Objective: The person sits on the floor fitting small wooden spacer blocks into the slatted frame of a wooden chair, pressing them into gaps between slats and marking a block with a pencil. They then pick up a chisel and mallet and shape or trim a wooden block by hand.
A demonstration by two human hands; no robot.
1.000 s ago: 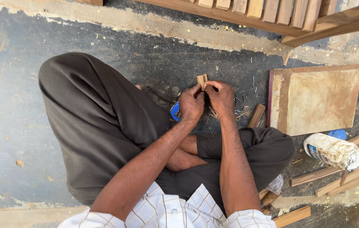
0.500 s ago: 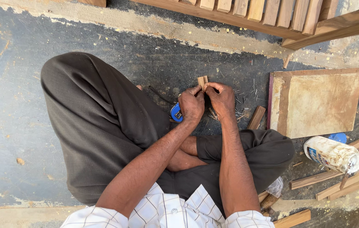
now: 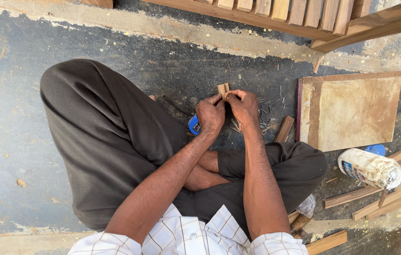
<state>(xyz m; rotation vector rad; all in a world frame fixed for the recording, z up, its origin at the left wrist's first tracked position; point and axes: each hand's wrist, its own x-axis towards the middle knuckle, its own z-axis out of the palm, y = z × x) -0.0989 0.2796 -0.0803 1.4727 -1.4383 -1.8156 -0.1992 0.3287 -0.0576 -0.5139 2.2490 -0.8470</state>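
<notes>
The person sits cross-legged on a rough, dust-streaked concrete floor (image 3: 12, 108). The left hand (image 3: 210, 114) and right hand (image 3: 244, 107) meet in front of the knees, each grip clamped on a small, pale, rectangular wood piece (image 3: 222, 89) held upright between the fingertips. Thin metal nails (image 3: 269, 111) lie scattered just beside the right hand. A flat, square wooden board (image 3: 356, 111) lies further right, near a cylindrical white plastic bottle (image 3: 369, 168) on its side among narrow wood strips (image 3: 389, 196).
</notes>
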